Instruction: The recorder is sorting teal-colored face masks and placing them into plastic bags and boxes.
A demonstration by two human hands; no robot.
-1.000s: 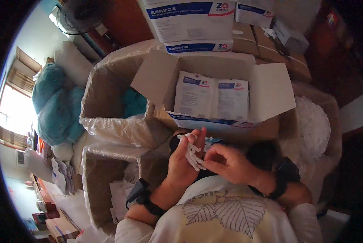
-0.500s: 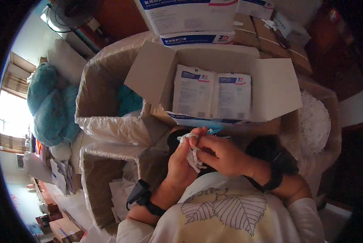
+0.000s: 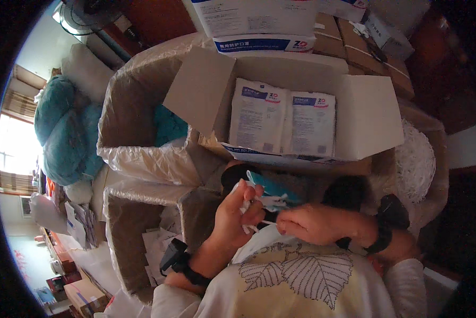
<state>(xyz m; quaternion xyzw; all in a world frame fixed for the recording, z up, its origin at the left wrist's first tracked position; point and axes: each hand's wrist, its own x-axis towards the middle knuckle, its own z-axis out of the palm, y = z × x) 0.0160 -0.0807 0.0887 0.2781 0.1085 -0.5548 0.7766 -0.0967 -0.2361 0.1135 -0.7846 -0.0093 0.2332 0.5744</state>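
Observation:
My left hand (image 3: 237,212) is closed around a bunch of white cords, with loose strands sticking out past the fingers. Just beyond it hangs blue sheet material (image 3: 269,190), which looks like face masks with white ear loops (image 3: 274,201). My right hand (image 3: 315,223) is a little to the right, fingers bent and pressed together. A thin white strand (image 3: 268,222) stretches between the two hands and ends at the right fingertips. Part of the blue material is hidden behind my left fingers. Directly past my hands stands an open white carton (image 3: 365,116) holding two stacks of white printed packets (image 3: 312,124).
Plastic-lined bins stand at left: one with teal material (image 3: 170,126), another with white papers (image 3: 158,246). A lined container at right holds a heap of white cords (image 3: 415,161). Closed cartons (image 3: 261,18) are stacked behind; teal bundles (image 3: 65,140) lie at far left.
My hands have drawn apart, the right one moving right and down. The blue material shows more, and a white strand now spans between the hands. The view has shifted slightly.

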